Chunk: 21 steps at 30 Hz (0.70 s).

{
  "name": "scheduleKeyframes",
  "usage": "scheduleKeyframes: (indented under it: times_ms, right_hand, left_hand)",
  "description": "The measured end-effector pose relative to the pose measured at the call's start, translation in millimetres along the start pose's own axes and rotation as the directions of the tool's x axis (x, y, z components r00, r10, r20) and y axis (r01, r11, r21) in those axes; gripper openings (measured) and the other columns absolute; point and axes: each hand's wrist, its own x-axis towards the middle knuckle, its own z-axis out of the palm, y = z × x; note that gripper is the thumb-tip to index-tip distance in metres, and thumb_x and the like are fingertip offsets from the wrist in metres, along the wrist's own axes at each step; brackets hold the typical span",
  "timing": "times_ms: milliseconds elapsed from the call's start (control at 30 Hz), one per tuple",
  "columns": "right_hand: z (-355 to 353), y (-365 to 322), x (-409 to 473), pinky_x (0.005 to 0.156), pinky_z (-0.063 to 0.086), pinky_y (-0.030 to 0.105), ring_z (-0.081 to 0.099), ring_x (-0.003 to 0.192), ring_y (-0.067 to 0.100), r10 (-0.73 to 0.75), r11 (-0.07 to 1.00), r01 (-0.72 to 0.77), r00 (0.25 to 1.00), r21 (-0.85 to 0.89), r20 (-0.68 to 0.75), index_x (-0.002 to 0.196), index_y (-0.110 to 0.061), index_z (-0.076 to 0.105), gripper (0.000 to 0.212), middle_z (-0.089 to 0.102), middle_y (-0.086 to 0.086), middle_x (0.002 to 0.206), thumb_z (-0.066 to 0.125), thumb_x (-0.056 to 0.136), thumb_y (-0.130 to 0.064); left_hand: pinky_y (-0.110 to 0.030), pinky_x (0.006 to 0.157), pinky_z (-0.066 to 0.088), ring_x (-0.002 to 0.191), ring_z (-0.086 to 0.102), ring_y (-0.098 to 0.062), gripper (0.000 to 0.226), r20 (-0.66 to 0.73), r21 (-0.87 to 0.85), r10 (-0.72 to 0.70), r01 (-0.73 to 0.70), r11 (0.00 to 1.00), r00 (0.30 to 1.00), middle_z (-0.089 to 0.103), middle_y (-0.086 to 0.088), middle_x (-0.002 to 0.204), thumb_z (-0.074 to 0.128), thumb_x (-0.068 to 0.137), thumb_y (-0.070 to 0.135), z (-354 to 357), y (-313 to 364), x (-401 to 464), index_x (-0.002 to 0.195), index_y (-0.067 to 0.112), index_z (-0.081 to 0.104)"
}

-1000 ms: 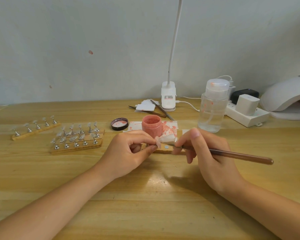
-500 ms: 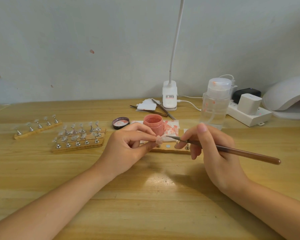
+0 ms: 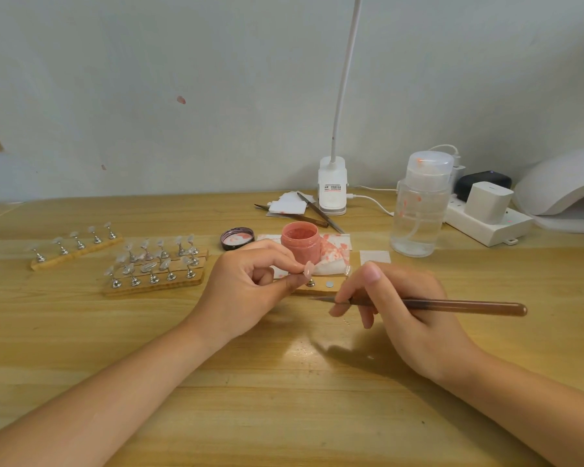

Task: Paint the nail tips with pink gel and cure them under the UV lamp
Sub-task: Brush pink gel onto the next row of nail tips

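My left hand (image 3: 246,291) pinches a pale pink nail tip (image 3: 309,267) on its small metal stand between thumb and forefinger, just above a wooden strip (image 3: 321,288). My right hand (image 3: 402,311) grips a brown brush (image 3: 452,303) like a pen, its point aimed left and lying a little below and right of the tip. The open jar of pink gel (image 3: 300,245) stands right behind the tip, on a stained wipe (image 3: 334,252). At the far right edge sits the white UV lamp (image 3: 563,187).
Two wooden racks of clear nail tips on metal stands (image 3: 155,264) (image 3: 76,246) lie at the left. The jar's lid (image 3: 237,238), a clear pump bottle (image 3: 420,210), a clip lamp base (image 3: 332,187), tweezers on paper (image 3: 304,210) and a power strip (image 3: 486,220) crowd the back of the wooden table (image 3: 284,399).
My right hand has drawn the brush down and away from the nail tip. My left hand still pinches the tip, lifted slightly.
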Motion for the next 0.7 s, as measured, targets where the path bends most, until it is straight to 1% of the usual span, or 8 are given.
scheduleKeyframes:
  times_ms: [67,133,233,300,367,467,567,700]
  right_hand:
    - [-0.6,-0.1,-0.1,0.053,0.043,0.021,0.052,0.052,0.011,-0.023,1.0,0.023,0.999,-0.004,-0.039,0.073,-0.017,0.065,0.042,0.066,0.0,0.067,0.034,0.09,-0.04]
    - [-0.7,-0.1,2.1,0.054,0.041,0.021,0.051,0.056,0.013,-0.053,0.996,0.048,0.996,-0.078,-0.066,0.077,-0.017,0.066,0.042,0.06,0.003,0.064,0.033,0.092,-0.039]
    - [0.5,-0.6,4.1,0.057,0.041,0.02,0.052,0.061,0.011,-0.042,0.991,0.037,0.999,-0.13,-0.035,0.081,-0.019,0.066,0.04,0.056,-0.007,0.065,0.034,0.091,-0.041]
    - [0.9,0.0,2.1,0.057,0.041,0.015,0.053,0.059,0.006,-0.024,0.996,0.024,1.0,-0.09,-0.006,0.077,-0.019,0.066,0.041,0.06,-0.014,0.066,0.034,0.09,-0.041]
    - [-0.4,-0.2,0.6,0.056,0.042,0.014,0.054,0.057,0.006,-0.008,1.0,0.008,1.0,-0.014,-0.008,0.074,-0.018,0.066,0.042,0.067,-0.007,0.07,0.034,0.09,-0.04]
    - [-0.6,-1.3,1.9,0.056,0.041,0.016,0.053,0.058,0.01,-0.043,0.996,0.039,0.998,-0.079,-0.045,0.077,-0.017,0.066,0.042,0.062,-0.005,0.07,0.032,0.091,-0.038]
    - [0.1,-1.6,4.6,0.057,0.042,0.022,0.053,0.061,0.013,-0.011,0.99,0.004,0.999,-0.138,-0.051,0.082,-0.021,0.066,0.041,0.056,-0.003,0.067,0.033,0.089,-0.044]
    - [0.0,0.0,1.1,0.055,0.042,0.018,0.052,0.055,0.01,-0.003,0.999,0.003,1.0,-0.048,0.001,0.075,-0.017,0.067,0.044,0.064,-0.004,0.067,0.034,0.09,-0.042]
  left_hand:
    - [-0.014,0.043,0.026,0.039,0.026,-0.006,0.006,0.004,0.015,0.011,-0.011,1.0,1.0,0.062,0.009,0.074,0.07,0.067,0.024,0.1,-0.2,-0.1,0.071,0.019,0.07]
    - [-0.015,0.043,0.027,0.039,0.026,-0.009,0.008,0.01,0.033,0.026,-0.026,0.999,1.0,0.06,0.006,0.075,0.07,0.068,0.024,0.3,0.2,-0.2,0.072,0.018,0.071]
    - [-0.016,0.043,0.027,0.04,0.027,-0.01,0.008,0.014,0.038,0.032,-0.033,0.999,0.999,0.059,0.005,0.076,0.069,0.067,0.024,0.2,0.5,0.1,0.072,0.018,0.071]
    - [-0.015,0.043,0.026,0.041,0.027,-0.012,0.007,0.02,0.032,0.03,-0.031,0.999,0.999,0.059,0.004,0.077,0.069,0.067,0.024,0.1,0.5,0.4,0.072,0.021,0.071]
    - [-0.016,0.043,0.026,0.041,0.027,-0.013,0.006,0.022,0.03,0.029,-0.03,0.999,0.999,0.059,0.003,0.077,0.069,0.067,0.025,0.2,0.3,0.2,0.072,0.023,0.07]
    - [-0.021,0.042,0.024,0.041,0.027,-0.014,0.005,0.015,0.032,0.034,-0.035,0.999,0.999,0.059,0.003,0.076,0.07,0.067,0.024,0.2,0.2,-0.6,0.071,0.024,0.07]
    - [-0.022,0.042,0.025,0.041,0.027,-0.014,0.005,0.018,0.04,0.04,-0.041,0.998,0.999,0.059,0.002,0.076,0.069,0.067,0.024,0.6,0.1,-0.4,0.072,0.022,0.07]
    - [-0.02,0.042,0.025,0.041,0.027,-0.014,0.005,0.02,0.039,0.033,-0.033,0.999,0.999,0.059,0.003,0.076,0.069,0.067,0.024,0.3,0.2,-0.2,0.072,0.022,0.07]
